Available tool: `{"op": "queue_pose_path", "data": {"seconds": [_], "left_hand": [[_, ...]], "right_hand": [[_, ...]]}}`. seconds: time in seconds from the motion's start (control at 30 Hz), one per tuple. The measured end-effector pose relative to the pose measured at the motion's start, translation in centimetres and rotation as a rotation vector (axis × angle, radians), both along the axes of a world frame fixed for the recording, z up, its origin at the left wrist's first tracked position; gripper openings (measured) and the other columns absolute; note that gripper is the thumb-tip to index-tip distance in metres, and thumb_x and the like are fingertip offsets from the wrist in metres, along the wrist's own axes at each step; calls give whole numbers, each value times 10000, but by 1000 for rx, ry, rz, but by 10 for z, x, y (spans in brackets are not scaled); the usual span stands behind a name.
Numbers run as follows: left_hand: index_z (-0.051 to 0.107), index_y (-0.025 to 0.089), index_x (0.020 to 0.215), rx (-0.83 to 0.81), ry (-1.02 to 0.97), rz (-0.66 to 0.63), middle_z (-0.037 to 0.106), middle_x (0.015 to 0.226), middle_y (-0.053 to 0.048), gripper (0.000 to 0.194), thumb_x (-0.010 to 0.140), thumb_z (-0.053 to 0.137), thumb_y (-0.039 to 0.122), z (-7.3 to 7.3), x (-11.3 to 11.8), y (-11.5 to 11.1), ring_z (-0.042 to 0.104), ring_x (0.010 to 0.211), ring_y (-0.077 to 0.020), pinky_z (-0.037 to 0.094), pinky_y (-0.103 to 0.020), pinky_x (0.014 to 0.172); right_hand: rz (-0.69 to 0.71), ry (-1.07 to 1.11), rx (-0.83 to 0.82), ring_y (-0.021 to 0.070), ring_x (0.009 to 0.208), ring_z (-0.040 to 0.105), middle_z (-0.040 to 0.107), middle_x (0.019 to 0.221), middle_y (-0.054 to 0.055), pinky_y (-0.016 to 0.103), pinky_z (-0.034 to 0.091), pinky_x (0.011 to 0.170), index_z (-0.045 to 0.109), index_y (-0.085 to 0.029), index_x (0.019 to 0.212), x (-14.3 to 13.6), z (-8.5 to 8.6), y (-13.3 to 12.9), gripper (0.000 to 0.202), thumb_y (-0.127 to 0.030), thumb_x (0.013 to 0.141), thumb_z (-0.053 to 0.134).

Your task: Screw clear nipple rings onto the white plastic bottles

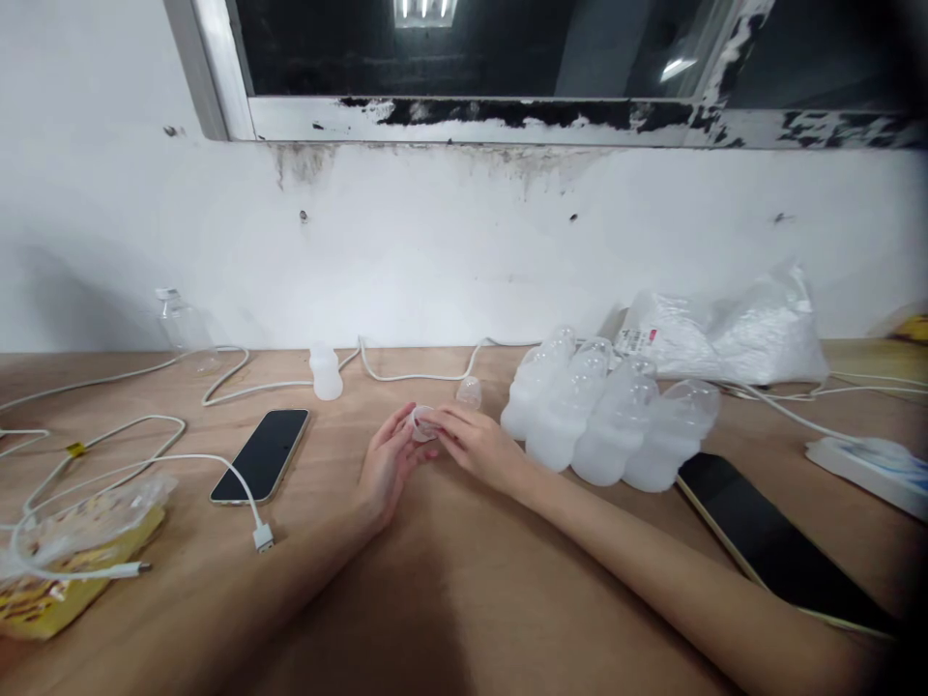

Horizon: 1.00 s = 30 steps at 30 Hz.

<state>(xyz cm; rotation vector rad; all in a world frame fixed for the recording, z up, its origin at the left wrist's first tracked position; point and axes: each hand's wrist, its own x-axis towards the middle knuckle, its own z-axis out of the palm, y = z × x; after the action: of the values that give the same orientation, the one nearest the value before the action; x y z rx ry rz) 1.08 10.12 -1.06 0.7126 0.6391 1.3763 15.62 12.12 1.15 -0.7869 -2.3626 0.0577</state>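
Note:
Near the middle of the table, my left hand [390,464] is closed round a small clear round piece [423,423]. The fingers of my right hand [475,445] press on the same piece from the right and cover part of it. Just behind my right hand sits a small clear dome-shaped cap [469,391]. Several frosted bottles with clear domed tops [609,416] stand in a cluster to the right. A single frosted white bottle without a dome [326,372] is upright behind and left of my hands.
A phone [262,456] lies left, another [783,546] right. White cables [413,377] cross the table. A plastic bag [732,329] and a power strip [870,469] are at right; a clear bottle [185,329] and a yellow packet [79,561] are at left.

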Motion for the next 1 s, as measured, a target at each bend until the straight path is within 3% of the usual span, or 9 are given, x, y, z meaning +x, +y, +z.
{"op": "queue_pose_path", "data": {"seconds": [0.1, 0.2, 0.27, 0.33, 0.4, 0.6, 0.77, 1.0], "left_hand": [[495, 154, 1064, -1, -10, 6, 618, 983, -77, 274, 790, 495, 149, 1, 0, -1, 608, 821, -136, 470, -275, 748], [524, 137, 1003, -12, -15, -22, 620, 971, -85, 228, 777, 511, 166, 2, 1, 0, 616, 799, -155, 484, -292, 725], [542, 125, 971, -7, 2, -36, 618, 964, -93, 214, 769, 534, 197, 3, 2, 0, 618, 789, -169, 495, -295, 693], [554, 121, 960, 4, 52, -13, 619, 961, -91, 240, 735, 585, 199, 2, 3, -1, 617, 791, -172, 500, -291, 692], [561, 120, 968, 5, 127, 45, 627, 952, -81, 294, 686, 634, 164, 0, 3, -1, 617, 798, -164, 500, -288, 727], [561, 117, 1035, 59, 417, 160, 657, 934, -78, 362, 690, 630, 203, -3, 1, -2, 614, 868, -175, 501, -273, 752], [599, 136, 935, 125, 565, 240, 619, 1021, -78, 272, 685, 634, 235, 0, 0, -2, 628, 781, -161, 516, -228, 611], [580, 138, 804, 181, 641, 236, 647, 690, -24, 195, 701, 606, 301, 0, 0, -3, 605, 564, -130, 506, -215, 484]], "right_hand": [[82, 4, -63, 121, 936, 535, 530, 1080, 62, 287, 452, 840, 560, -195, 1056, -1, 1, -3, 277, -199, 845, 380], [-83, 221, -194, 114, 853, 559, 492, 1105, 83, 289, 480, 763, 557, -186, 1027, -2, 0, 1, 263, -284, 846, 394], [-175, 355, -407, 116, 790, 577, 529, 1040, 90, 264, 499, 655, 507, -169, 1071, -2, -4, 7, 308, -341, 836, 410], [-160, 395, -665, 122, 728, 590, 575, 945, 82, 234, 492, 547, 485, -157, 1094, -2, -7, 14, 365, -392, 824, 417], [-114, 373, -820, 117, 667, 592, 598, 874, 68, 207, 464, 477, 514, -159, 1067, -3, -10, 16, 385, -434, 820, 404], [-88, 297, -690, 87, 651, 583, 617, 825, 29, 159, 426, 484, 569, -175, 955, -4, -6, 5, 329, -428, 747, 532], [-170, 326, -687, 79, 547, 568, 616, 733, 8, 165, 409, 439, 521, -179, 916, -5, -4, 6, 263, -404, 788, 476], [-191, 279, -590, 71, 448, 522, 563, 617, -28, 172, 388, 421, 460, -188, 874, -12, 10, -13, 205, -376, 837, 386]]}}
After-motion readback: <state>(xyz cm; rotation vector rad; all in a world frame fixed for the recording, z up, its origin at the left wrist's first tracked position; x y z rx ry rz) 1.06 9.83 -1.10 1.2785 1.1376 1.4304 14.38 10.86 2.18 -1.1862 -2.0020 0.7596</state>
